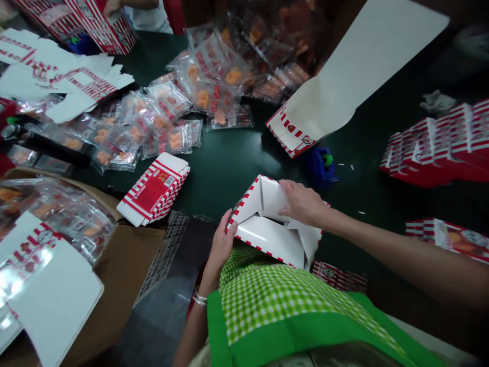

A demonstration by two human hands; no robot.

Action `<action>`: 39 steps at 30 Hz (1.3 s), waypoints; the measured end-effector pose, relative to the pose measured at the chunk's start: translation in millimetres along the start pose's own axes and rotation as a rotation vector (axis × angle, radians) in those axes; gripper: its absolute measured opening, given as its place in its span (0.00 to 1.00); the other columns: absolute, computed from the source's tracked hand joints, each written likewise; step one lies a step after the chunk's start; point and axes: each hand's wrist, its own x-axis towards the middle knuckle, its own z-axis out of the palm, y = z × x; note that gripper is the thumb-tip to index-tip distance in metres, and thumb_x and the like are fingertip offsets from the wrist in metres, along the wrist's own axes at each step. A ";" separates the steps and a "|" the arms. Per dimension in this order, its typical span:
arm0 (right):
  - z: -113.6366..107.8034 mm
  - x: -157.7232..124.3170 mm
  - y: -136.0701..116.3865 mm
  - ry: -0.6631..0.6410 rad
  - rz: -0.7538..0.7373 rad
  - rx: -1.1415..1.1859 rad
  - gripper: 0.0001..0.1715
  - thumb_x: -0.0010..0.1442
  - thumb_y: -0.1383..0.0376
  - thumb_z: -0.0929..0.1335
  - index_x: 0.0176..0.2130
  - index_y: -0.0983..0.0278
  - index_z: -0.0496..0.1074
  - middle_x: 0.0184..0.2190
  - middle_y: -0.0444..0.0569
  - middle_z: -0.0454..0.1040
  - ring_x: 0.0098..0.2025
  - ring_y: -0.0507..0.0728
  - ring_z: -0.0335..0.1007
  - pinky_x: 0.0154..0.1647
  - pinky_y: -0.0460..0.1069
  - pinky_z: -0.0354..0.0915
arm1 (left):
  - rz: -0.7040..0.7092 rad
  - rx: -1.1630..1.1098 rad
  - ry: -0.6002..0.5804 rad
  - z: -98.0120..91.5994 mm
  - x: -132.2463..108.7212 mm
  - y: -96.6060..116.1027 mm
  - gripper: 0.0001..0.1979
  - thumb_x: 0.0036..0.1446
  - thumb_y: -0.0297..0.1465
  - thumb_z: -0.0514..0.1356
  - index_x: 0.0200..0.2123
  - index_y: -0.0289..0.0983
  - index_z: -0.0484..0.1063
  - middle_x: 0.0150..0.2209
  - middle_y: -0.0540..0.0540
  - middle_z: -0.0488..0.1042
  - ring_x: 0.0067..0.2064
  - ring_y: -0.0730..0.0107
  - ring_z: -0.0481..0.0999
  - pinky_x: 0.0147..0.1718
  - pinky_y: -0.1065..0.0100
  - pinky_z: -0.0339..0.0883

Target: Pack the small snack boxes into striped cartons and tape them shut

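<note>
Dark green counter (237, 158), crowded with packaging stock; at its near edge, just above the wearer's green gingham apron (275, 300), one half-folded red-and-white striped carton (267, 229), white inside, flaps loose; left hand (221, 243), metal bracelet (199, 298) at the wrist, its fingers (229, 225) closed on the carton's left wall; right hand (301, 203) lying across the top, its fingers (284, 192) curled over an inner flap.

Nearby: flat stack of folded striped cartons (155, 189), left of the hands; blue object (320, 165), beyond the right hand, too blurred to identify; large white carton blank (344, 76) with a striped end, lying at the far side; longer row of stacked striped cartons (431, 148), far right; heaps of clear sealed packets (206, 86) with orange contents, across the far counter; corrugated cardboard box (122, 270), lower left, open, filled with similar packets; flat die-cut carton blanks (57, 71), upper left; co-worker's hand (112, 6) on a striped carton (103, 25), at the top edge.
</note>
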 end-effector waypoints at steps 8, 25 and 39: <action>-10.9 12.6 -4.9 -0.074 0.073 0.230 0.35 0.54 0.47 0.68 0.53 0.64 0.59 0.48 0.61 0.73 0.46 0.69 0.72 0.40 0.58 0.68 | -0.039 -0.022 0.046 11.4 1.4 1.8 0.26 0.65 0.44 0.47 0.60 0.37 0.63 0.61 0.41 0.66 0.63 0.58 0.64 0.61 0.57 0.58; -8.2 -0.3 31.9 -0.081 0.056 0.136 0.51 0.55 0.48 0.68 0.67 0.66 0.46 0.62 0.67 0.60 0.59 0.74 0.61 0.54 0.68 0.60 | -0.101 -0.080 0.121 12.3 6.9 -3.8 0.29 0.63 0.49 0.49 0.58 0.36 0.65 0.58 0.39 0.70 0.60 0.56 0.68 0.60 0.57 0.59; 0.5 -38.6 19.2 -0.078 0.020 0.185 0.61 0.47 0.55 0.73 0.68 0.60 0.40 0.68 0.66 0.43 0.67 0.77 0.43 0.54 0.71 0.61 | -0.078 -0.090 0.094 10.1 6.6 -1.7 0.29 0.64 0.48 0.49 0.59 0.34 0.65 0.59 0.39 0.69 0.60 0.56 0.67 0.60 0.58 0.58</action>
